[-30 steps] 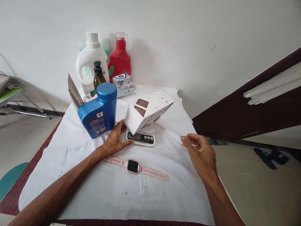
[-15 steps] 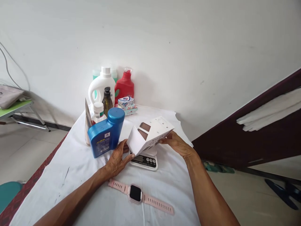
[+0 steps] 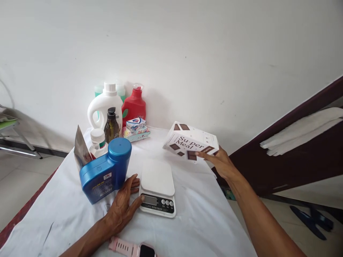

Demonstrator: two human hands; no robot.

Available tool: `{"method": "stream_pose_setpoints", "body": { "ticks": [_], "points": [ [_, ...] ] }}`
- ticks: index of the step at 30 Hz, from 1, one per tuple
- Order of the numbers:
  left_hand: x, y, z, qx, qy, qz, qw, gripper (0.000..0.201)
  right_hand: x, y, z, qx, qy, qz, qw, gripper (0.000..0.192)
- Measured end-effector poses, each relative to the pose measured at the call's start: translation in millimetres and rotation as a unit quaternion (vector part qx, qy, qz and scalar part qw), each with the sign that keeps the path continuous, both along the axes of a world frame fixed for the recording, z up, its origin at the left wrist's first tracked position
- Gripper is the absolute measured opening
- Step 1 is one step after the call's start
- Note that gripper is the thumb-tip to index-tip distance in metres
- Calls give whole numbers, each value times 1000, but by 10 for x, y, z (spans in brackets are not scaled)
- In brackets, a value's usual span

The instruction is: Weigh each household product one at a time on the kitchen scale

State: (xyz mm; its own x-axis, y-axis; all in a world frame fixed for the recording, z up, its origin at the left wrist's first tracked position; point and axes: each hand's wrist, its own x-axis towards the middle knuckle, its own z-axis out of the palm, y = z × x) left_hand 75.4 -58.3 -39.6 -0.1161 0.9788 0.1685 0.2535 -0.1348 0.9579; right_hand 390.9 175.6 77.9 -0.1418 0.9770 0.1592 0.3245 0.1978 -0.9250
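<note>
Head view: white box at one o'clock from the scale
Right hand: closed around the box's four o'clock end
Left hand: loosely spread, empty, thumb at the scale's edge

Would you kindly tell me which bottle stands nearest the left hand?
The blue bottle, beside the left hand; the small white-capped bottle, dark pump bottle, large white bottle and red bottle stand farther back.
</note>
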Motion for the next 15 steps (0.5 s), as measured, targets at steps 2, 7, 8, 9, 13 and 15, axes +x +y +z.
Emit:
{"method": "stream_pose_setpoints", "body": {
  "ticks": [2, 7, 8, 9, 13, 15],
  "points": [
    [1, -3, -21, -5, 2, 2, 1000, 60, 28, 399, 2, 1, -17, -31, 999, 86],
    [34, -7, -184, -4, 15, 21, 1000, 64, -44, 1202, -67, -27, -18, -68, 997, 86],
    [47, -9, -214, 0, 17, 26, 1000, 64, -60, 1319, -104, -30, -16, -69, 997, 86],
    [61, -13, -237, 3, 20, 34, 999, 64, -72, 1424, -148, -33, -15, -68, 997, 86],
    [110, -36, -235, 1, 33, 55, 998, 62, -66, 1743, -354, -65, -10, -57, 996, 78],
    [114, -41, -212, 0, 38, 50, 998, 63, -52, 1857, -449, -87, -10, -59, 994, 65]
  ]
}}
